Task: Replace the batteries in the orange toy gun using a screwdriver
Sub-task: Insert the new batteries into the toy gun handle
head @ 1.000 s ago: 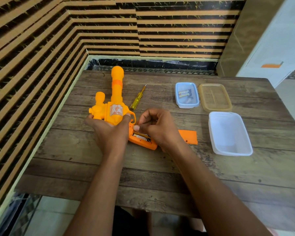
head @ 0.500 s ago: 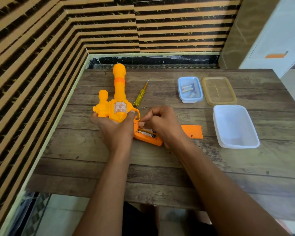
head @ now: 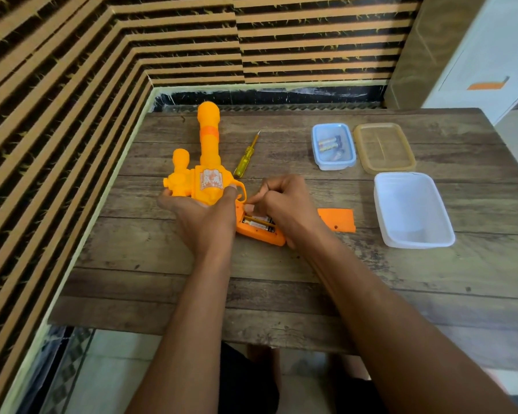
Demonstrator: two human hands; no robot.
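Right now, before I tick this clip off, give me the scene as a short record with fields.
Gun: orange toy gun on the wooden table, grip compartment open, batteries inside.
Hands: left hand grips the gun's body; right hand curled at the compartment, pinch unclear.
Cover: orange cover lies right of the grip.
Tool: screwdriver untouched beside the barrel.
Containers: blue tub holds loose cells; tan lid beside it; white tub nearer.

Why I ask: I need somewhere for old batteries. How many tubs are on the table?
2: a small blue tub with batteries, far side; a bigger white tub nearer, right of the orange cover. The tan lid isn't counted.
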